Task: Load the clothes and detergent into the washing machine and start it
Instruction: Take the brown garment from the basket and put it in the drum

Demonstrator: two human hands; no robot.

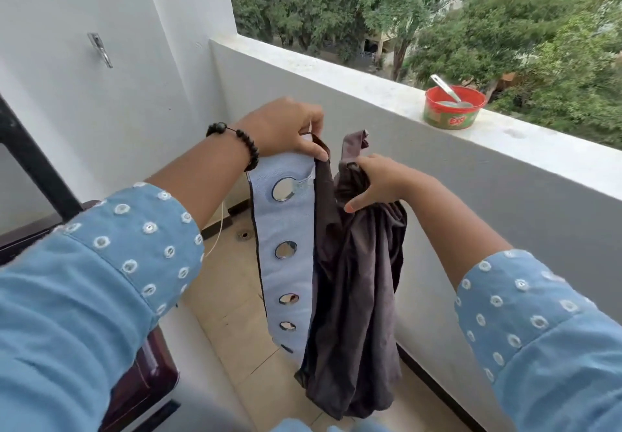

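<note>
A dark brown curtain [356,283] hangs in front of me over the balcony floor. Its pale blue header band [286,223] with several metal eyelets faces me. My left hand [279,128] pinches the top corner of that band. My right hand [380,182] grips the bunched brown cloth just to the right, at about the same height. The lower end of the curtain hangs in folds above the tiles. A dark maroon edge of an appliance [148,374] shows at the lower left, mostly hidden by my left sleeve.
A red and green tub [452,116] with a metal spoon in it stands on the balcony parapet [336,74] at the right. A floor drain [244,234] sits in the beige tiles. A metal hook [100,49] is fixed on the white wall.
</note>
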